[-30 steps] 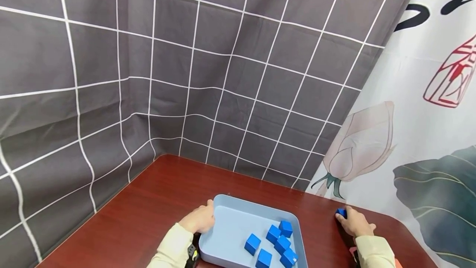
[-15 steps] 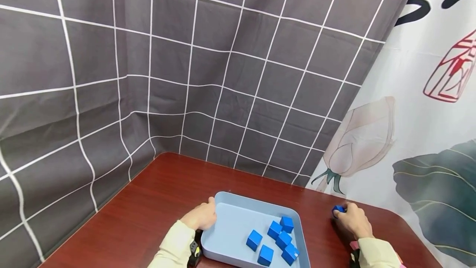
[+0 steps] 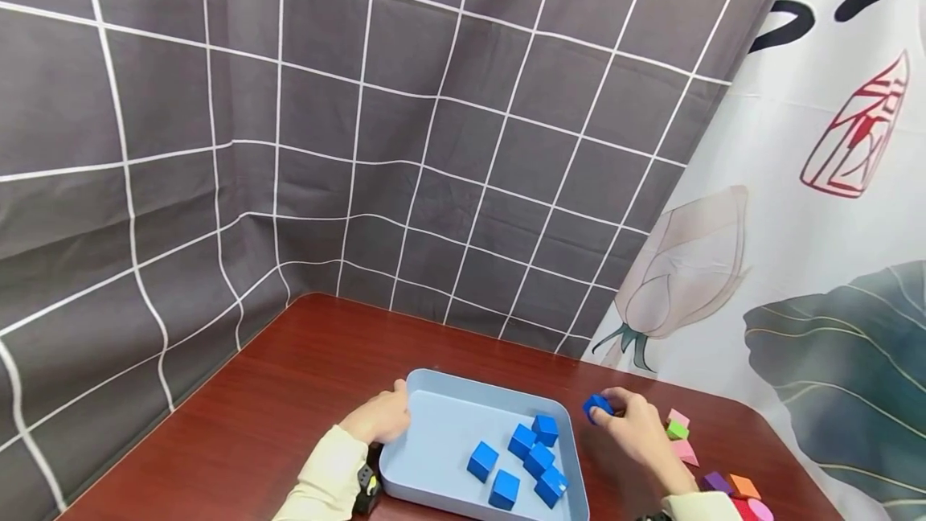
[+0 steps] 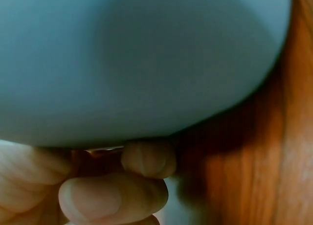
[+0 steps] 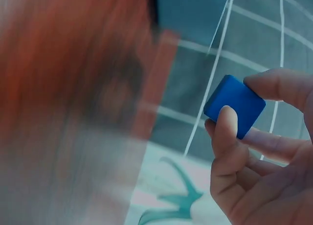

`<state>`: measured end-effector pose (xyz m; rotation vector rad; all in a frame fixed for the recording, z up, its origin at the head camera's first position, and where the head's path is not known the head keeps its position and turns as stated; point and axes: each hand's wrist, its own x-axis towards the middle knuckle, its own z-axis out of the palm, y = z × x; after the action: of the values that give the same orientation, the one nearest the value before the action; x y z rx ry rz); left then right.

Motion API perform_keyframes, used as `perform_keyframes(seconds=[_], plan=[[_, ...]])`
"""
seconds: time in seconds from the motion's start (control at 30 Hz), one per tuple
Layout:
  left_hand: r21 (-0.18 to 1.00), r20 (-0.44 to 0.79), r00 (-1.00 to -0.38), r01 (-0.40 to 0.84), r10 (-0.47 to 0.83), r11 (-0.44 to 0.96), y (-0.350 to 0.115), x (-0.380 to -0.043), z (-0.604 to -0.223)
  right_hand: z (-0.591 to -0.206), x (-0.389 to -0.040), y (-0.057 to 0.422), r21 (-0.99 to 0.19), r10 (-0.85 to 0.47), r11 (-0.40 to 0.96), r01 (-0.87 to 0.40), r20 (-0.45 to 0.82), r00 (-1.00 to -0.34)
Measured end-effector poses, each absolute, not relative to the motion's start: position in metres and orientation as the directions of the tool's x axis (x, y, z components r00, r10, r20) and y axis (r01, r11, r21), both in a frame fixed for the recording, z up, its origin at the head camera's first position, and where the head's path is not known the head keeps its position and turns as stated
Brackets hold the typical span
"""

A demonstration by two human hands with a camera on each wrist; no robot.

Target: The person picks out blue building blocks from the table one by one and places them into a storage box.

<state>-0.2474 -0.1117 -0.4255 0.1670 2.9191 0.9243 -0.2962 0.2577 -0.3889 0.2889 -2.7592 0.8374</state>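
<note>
A light blue tray (image 3: pixel 441 428) lies on the table with several blue cubes (image 3: pixel 504 490) in its right half. At its left wall, my left hand (image 3: pixel 382 416) holds the tray's side. The left wrist view has curled fingers (image 4: pixel 115 198) tight against the tray's outer wall (image 4: pixel 146 88). Just right of the tray, my right hand (image 3: pixel 640 432) pinches one more blue cube (image 3: pixel 597 408) between thumb and fingers. Close up in the right wrist view, that blue cube (image 5: pixel 235 105) is held at its edges by the fingertips.
Behind my right forearm lie loose coloured blocks: a green block (image 3: pixel 678 429), a pink block (image 3: pixel 683 451), a purple block (image 3: pixel 717 482) and an orange block (image 3: pixel 743 487). A grey checked curtain (image 3: pixel 434 183) and a white printed curtain (image 3: pixel 723 264) border the dark red table (image 3: pixel 304 392).
My right hand has carried the blue cube leftward from the table's far right to beside the tray. Coloured blocks have come into view on the right. My left hand stays at the tray.
</note>
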Motion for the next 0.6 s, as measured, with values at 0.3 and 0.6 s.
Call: perform_keyframes(seconds=[0.3,0.6], plan=[[0.573,-0.009,-0.991,0.104,0.133,0.813,-0.115,-0.245,-0.422,-0.394,-0.279,0.216,-0.617,-0.268,0.694,-0.370,0.255,-0.929],[0.604,-0.032,-0.990,0.090,0.137,0.792,-0.112,-0.244,-0.421,-0.401,-0.267,0.205,-0.627,-0.520,0.601,-0.496,0.164,-0.838]])
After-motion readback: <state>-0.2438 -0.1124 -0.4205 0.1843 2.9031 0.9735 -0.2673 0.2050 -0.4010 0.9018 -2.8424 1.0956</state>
